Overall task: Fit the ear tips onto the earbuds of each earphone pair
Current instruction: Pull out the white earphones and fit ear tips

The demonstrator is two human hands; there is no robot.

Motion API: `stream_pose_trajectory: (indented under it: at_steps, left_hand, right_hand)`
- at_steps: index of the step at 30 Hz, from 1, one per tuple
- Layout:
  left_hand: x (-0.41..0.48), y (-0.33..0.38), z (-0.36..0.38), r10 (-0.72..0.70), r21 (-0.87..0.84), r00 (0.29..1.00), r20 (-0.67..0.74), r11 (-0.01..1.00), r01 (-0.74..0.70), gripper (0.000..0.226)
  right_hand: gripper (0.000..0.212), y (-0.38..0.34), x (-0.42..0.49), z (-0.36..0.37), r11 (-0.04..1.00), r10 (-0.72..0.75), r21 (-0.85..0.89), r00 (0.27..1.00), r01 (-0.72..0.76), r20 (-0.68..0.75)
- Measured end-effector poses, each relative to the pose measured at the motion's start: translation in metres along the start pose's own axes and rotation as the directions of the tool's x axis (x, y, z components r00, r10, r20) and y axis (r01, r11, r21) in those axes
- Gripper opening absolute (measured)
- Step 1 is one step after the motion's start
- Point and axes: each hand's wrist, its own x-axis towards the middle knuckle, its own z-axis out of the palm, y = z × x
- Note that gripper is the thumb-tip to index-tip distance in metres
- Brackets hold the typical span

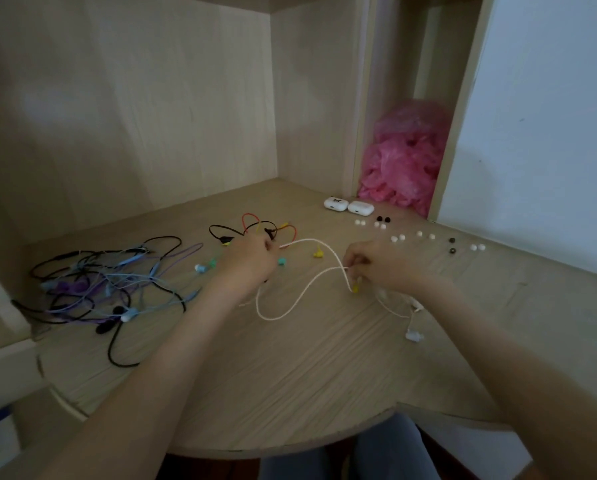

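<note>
My right hand [376, 263] pinches a white earphone cable [290, 306] just above a yellow earbud [355, 287] that hangs below its fingers. My left hand [252, 259] is curled over the far end of the same cable near its pinkish plug [285, 245]; what its fingers hold is hidden. Another yellow earbud [318, 252] and a teal earbud [282, 260] lie between the hands. Loose white ear tips [397, 238] and black ear tips [383, 219] are scattered along the back right of the desk.
A tangle of black, purple and blue earphones [106, 285] lies at the left. Red and black cables [255, 225] sit behind my left hand. Two white earbud cases [347, 205] stand near a pink plastic bag [402, 157]. A white earbud [413, 336] lies at the right.
</note>
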Motion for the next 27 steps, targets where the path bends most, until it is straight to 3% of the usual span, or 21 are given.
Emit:
stream_pose_trajectory:
  at_steps: [3,6,8,11,15,16,18,21,24,27]
  left_hand:
    - [-0.007,0.013,0.003,0.058,0.170,0.998,0.004,0.984,-0.058,0.032]
    - [-0.024,0.041,0.003,0.328,0.075,0.938,-0.113,0.944,-0.321,0.055]
    - [-0.034,0.060,0.001,0.484,-0.043,0.869,-0.096,0.871,-0.490,0.063]
    - [-0.034,0.075,0.008,0.457,-0.268,0.889,-0.011,0.855,-0.443,0.043]
    - [-0.019,0.070,0.023,0.349,-0.101,0.915,0.202,0.937,-0.335,0.042]
    - [-0.017,0.068,0.026,0.337,-0.010,0.915,0.221,0.939,-0.343,0.036]
    - [-0.011,0.064,0.031,0.289,0.132,0.927,0.238,0.936,-0.325,0.031]
    - [-0.008,0.059,0.034,0.167,0.293,0.937,0.308,0.920,-0.260,0.036]
    - [-0.009,0.062,0.037,0.121,0.432,0.924,0.363,0.857,-0.282,0.043]
    - [-0.019,0.083,0.037,0.240,0.300,0.907,0.345,0.888,-0.349,0.058]
  right_hand:
    - [0.014,-0.005,-0.006,-0.004,0.998,-0.028,0.052,0.999,0.030,-0.032]
    - [0.012,-0.013,-0.011,-0.006,0.986,-0.076,0.144,0.993,0.089,-0.093]
    - [0.010,-0.019,-0.012,-0.008,0.969,-0.092,0.218,0.988,0.117,-0.121]
    - [0.022,-0.023,-0.014,-0.013,0.935,-0.095,0.328,0.986,0.135,-0.135]
    - [0.033,-0.010,-0.022,-0.021,0.872,0.000,0.489,0.999,0.020,-0.040]
    - [0.035,-0.003,-0.024,-0.024,0.896,0.032,0.443,0.999,-0.024,-0.010]
    - [0.039,0.011,-0.030,-0.031,0.977,0.113,0.172,0.991,-0.124,0.073]
    - [0.054,0.021,-0.042,-0.042,0.939,0.312,-0.238,0.906,-0.248,0.286]
    - [0.075,0.020,-0.051,-0.044,0.901,0.384,-0.366,0.824,-0.234,0.416]
    - [0.071,0.017,-0.054,-0.037,0.897,0.357,-0.405,0.830,-0.177,0.428]
